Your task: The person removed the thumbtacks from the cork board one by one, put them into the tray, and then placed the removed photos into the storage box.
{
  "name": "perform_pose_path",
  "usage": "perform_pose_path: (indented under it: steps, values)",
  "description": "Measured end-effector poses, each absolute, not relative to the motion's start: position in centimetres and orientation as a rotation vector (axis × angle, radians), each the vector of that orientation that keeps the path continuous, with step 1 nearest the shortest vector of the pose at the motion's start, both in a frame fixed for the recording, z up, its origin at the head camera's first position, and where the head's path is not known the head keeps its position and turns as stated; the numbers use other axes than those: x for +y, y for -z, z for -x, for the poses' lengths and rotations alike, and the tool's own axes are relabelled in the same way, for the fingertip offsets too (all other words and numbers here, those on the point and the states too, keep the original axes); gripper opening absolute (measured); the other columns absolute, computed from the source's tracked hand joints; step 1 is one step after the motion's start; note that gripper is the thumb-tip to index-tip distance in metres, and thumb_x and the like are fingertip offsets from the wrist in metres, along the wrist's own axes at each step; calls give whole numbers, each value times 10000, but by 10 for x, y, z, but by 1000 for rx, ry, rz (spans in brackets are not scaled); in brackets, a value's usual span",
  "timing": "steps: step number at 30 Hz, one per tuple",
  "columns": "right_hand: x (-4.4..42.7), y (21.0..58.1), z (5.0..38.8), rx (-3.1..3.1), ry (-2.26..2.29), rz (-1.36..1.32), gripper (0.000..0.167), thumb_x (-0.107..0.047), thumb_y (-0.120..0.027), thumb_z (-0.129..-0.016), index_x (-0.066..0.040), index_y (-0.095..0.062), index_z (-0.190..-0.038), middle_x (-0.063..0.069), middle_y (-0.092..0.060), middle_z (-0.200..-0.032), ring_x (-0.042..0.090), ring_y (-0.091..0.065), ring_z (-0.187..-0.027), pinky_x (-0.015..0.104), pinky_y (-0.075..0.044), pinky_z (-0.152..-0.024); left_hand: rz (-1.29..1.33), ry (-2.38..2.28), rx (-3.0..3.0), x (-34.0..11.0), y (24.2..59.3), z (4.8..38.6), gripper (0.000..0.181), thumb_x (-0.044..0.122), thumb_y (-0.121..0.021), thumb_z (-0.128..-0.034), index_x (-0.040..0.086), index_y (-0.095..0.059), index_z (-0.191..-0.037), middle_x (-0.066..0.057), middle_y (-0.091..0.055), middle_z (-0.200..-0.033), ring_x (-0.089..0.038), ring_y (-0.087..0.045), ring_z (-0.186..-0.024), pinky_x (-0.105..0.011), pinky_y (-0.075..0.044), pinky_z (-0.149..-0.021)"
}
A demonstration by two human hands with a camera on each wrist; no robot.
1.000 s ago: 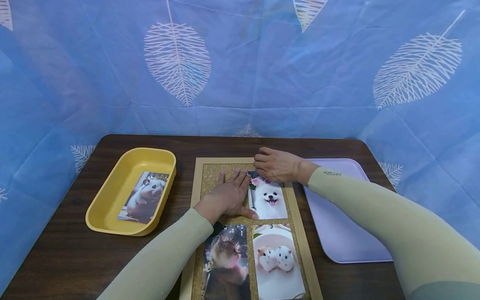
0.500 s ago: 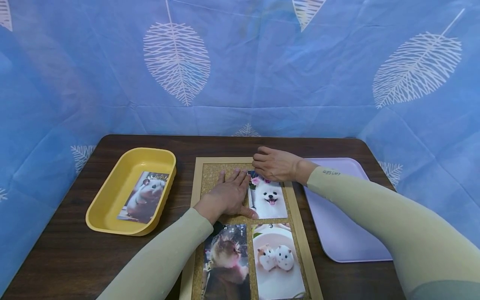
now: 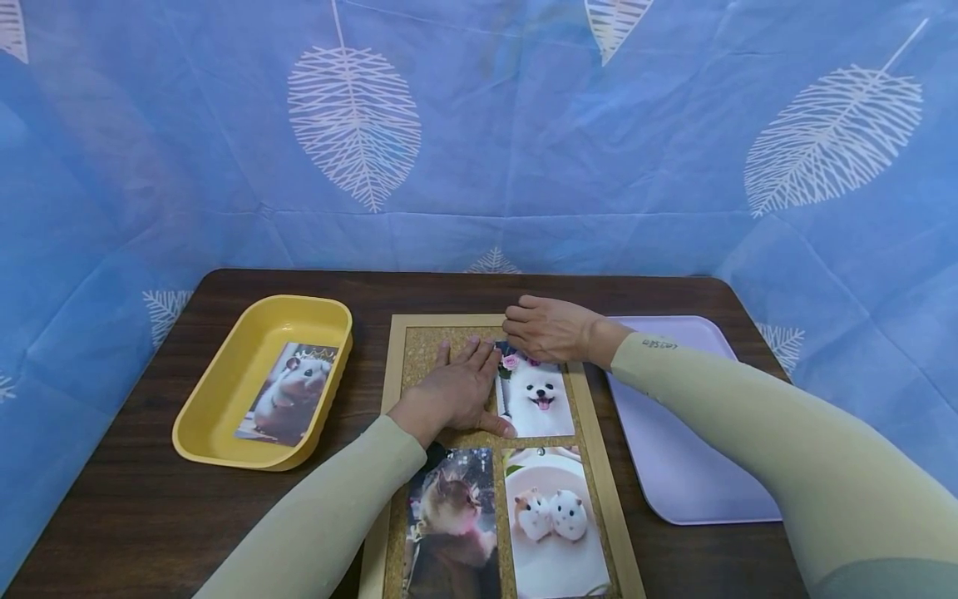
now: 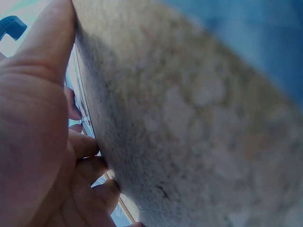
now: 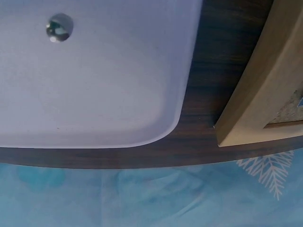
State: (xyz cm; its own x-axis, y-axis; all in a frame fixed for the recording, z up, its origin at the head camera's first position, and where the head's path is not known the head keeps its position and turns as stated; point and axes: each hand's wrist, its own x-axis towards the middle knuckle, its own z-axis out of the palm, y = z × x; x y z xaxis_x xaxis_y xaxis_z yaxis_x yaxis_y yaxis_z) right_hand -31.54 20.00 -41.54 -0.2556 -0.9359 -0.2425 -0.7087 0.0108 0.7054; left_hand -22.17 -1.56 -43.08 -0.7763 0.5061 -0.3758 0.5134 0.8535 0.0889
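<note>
Left hand (image 3: 452, 391): fingers straight and spread, gripping nothing; laid flat on the cork, thumb tip over the left edge of the dog photograph (image 3: 535, 403), presumably to steady it.

Right hand (image 3: 554, 329): fingers curled down at the photograph's far edge, seemingly for close work there; whether they pinch anything is hidden.

Dog photograph: far right part of the corkboard (image 3: 449, 321), set in line with the picture nearer, likely for an even layout.

Kitten photograph (image 3: 452, 532) and hamster photograph (image 3: 557, 532): side by side, near part of the board.

Yellow tray (image 3: 224, 399): left of the board; holds one mouse photograph (image 3: 288, 395), apparently kept within easy reach.

Lilac tray (image 3: 688, 449): right of the board, partly under the right sleeve; holds a small shiny object (image 5: 59, 28), perhaps a pin.

Bench (image 3: 112, 499): dark wood-grain, carrying all.
</note>
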Motion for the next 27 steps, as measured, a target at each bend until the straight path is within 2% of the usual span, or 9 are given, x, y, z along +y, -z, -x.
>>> perform_pose_path:
  steps: [22,27]
  values:
    - [200,416,317,-2048,1056,-1688,292,-355,-495,-1119,-137,-670,-1204,63,-631,-1145,256,-450,-976,408,-351,-847,-756,18,2640,-16,430,221,1220,879,-534,-847,159,-69,-1715,-40,16,-1791,-264,18,-1655,-606,-58,-1315]
    - [200,416,316,-2054,1041,-1691,280,-350,-496,-1119,-141,-676,-1166,54,-633,-1129,250,-436,-958,401,-337,-830,-753,24,2641,-15,431,221,1221,884,-527,-844,164,-67,-1716,-37,21,-1791,-260,21,-1655,-604,-54,-1316]
